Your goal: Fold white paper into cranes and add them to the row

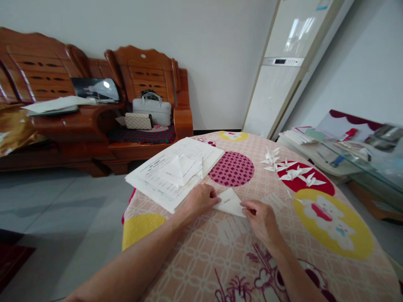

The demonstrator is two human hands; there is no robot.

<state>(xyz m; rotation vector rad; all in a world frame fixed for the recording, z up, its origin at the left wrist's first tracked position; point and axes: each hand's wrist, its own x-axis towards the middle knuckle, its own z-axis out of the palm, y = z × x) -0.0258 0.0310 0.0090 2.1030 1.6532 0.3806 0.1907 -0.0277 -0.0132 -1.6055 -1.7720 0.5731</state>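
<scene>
A small white sheet of paper (231, 202), folded into a triangle with a little print on it, lies low over the patterned tablecloth (201, 256). My left hand (201, 197) pinches its left corner between thumb and fingers. At the opposite corner, my right hand (260, 216) grips the paper the same way. Just beyond my left hand is a stack of printed sheets (151, 172), with several smaller folded white papers (182, 170) on top. Several folded paper cranes (296, 173) stand together on the right side of the table.
Wooden chairs (145, 75) line the wall at the left, one holding a grey handbag (154, 110) and a quilted purse (138, 121). A tall white air conditioner (273, 84) stands behind the table. A glass-topped side table (362, 161) with papers is close on the right.
</scene>
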